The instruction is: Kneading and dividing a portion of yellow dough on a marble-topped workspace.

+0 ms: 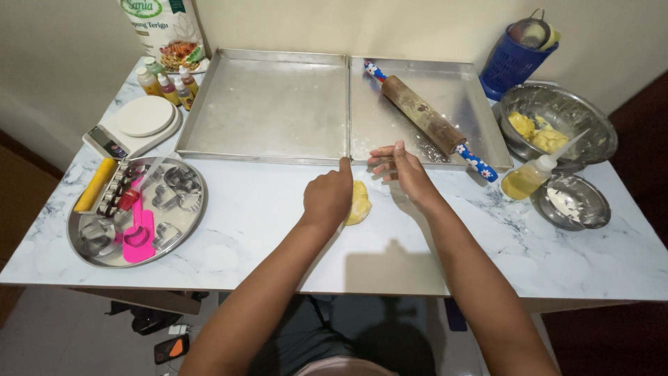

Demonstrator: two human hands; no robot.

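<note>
Dough (360,202), a small yellow lump, was seen on the marble table (264,230), near its middle and just before the far trays. The left hand (328,197) was laid on the dough with the fingers curled into a loose fist. The right hand (402,172) was held just beside it, fingers released and spread, nothing grasped. A rolling pin (426,123) was laid slantwise in the right baking tray (480,104) at the far edge. A round plate of cookie cutters (136,209) was placed by the left edge. A steel bowl (560,125) with more dough was set at the far right corner.
</note>
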